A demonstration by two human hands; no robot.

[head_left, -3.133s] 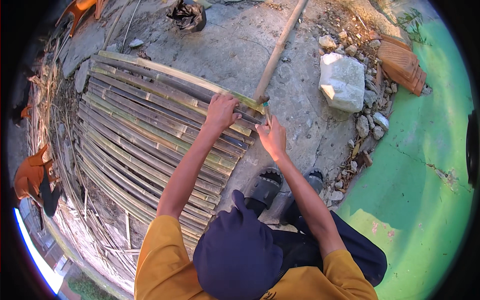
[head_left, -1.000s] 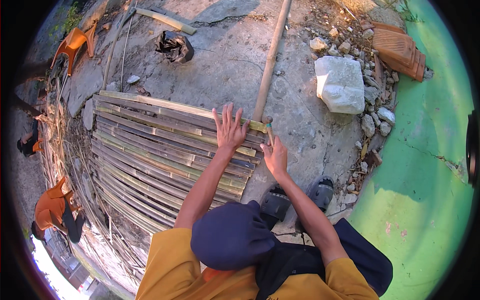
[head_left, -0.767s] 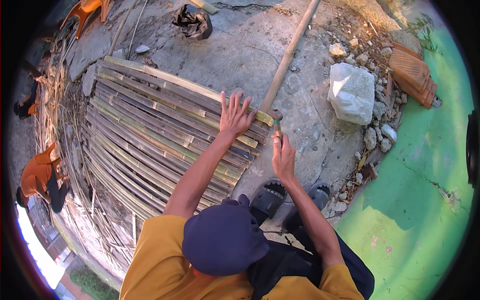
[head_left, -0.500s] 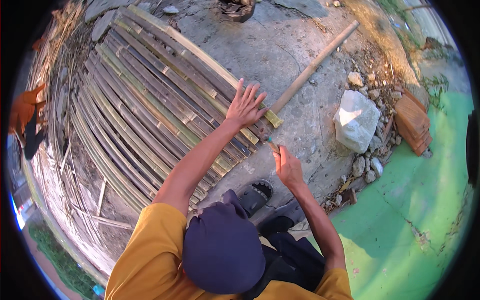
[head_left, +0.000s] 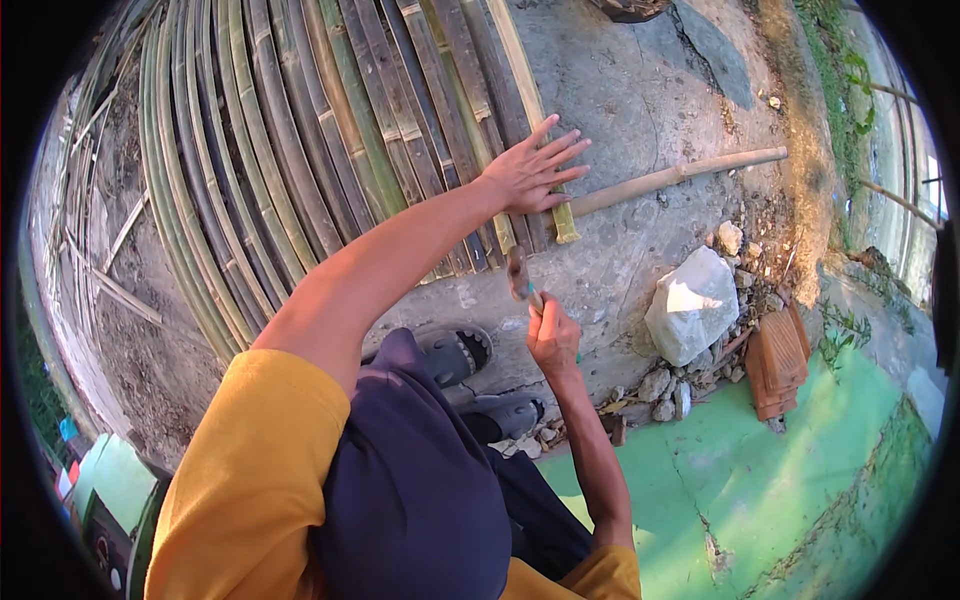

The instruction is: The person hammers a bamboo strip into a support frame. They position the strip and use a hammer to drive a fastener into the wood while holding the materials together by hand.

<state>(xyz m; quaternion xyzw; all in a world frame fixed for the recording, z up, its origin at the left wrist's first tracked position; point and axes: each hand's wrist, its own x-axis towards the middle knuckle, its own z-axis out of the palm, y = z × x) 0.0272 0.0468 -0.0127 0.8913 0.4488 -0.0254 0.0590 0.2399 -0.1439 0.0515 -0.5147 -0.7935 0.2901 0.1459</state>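
My left hand point(head_left: 538, 172) lies with spread fingers over the right-hand end of a row of split bamboo slats point(head_left: 325, 130), on and beside the pale outermost slat point(head_left: 519, 70). My right hand point(head_left: 555, 336) is closed around the handle of a hammer point(head_left: 517, 274). The hammer's dark, worn head is at the near ends of the slats, just below my left hand. I cannot tell whether it touches a slat. A round wooden pole point(head_left: 680, 176) lies on the ground, its near end by my left fingers.
To the right stand a big white rock point(head_left: 692, 306), stacked orange tiles point(head_left: 778, 364) and loose rubble. Green-painted ground point(head_left: 740, 480) spreads at the lower right. My sandals point(head_left: 452, 355) are close to the slats' near ends. A dark round object point(head_left: 630, 8) sits at the top edge.
The view has swung, so the slats appear more upright and the pole flatter. My left hand stays spread on the slats. The hammer head remains near their ends, now seen side-on.
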